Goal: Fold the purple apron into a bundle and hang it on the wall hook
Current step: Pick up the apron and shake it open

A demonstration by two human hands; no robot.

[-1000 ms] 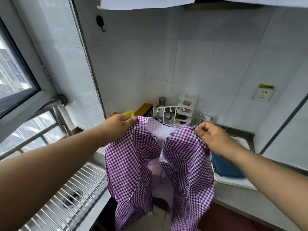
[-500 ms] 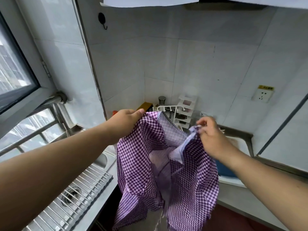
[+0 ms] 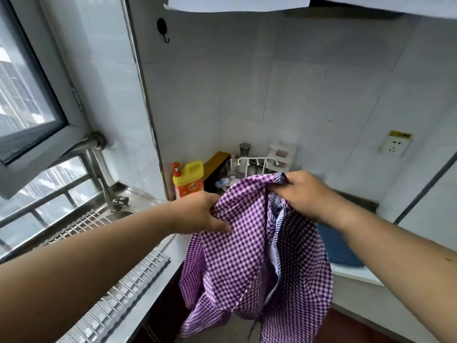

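Since the top edges were brought together, the purple apron (image 3: pixel 249 246) is gripped by the left hand (image 3: pixel 200 214) and right hand (image 3: pixel 305 194), half-folded, the wall hook (image 3: pixel 163 27) still unused.

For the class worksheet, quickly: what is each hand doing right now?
Left hand: closed, gripping the purple apron at its upper left edge.
Right hand: closed, gripping the apron's gathered top.
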